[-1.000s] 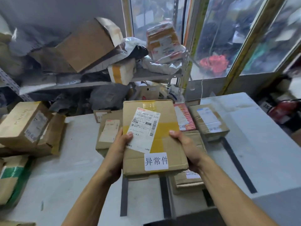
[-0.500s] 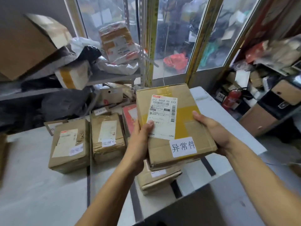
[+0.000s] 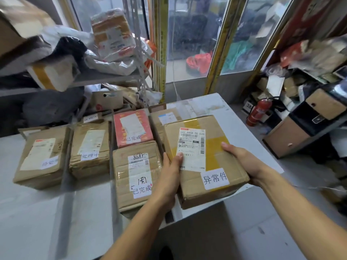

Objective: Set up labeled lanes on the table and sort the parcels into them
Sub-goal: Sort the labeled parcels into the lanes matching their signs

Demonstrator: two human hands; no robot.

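A: what changed?
B: box (image 3: 204, 160) has moved right and dropped low over the surface (image 3: 244, 132), at the far-right lane. Placement looks close.
A: grip?
B: left hand (image 3: 170, 177) and right hand (image 3: 242, 160) clamp its sides, thumbs on top. Box sits between the fingers (image 3: 226, 145), beside the taped parcel (image 3: 136, 175).

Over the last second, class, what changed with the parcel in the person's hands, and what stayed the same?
The 异常件 box was carried rightward, from over the middle lanes to the table's right end. Unchanged: left hand and right hand still grip it; sorted boxes stayed put.
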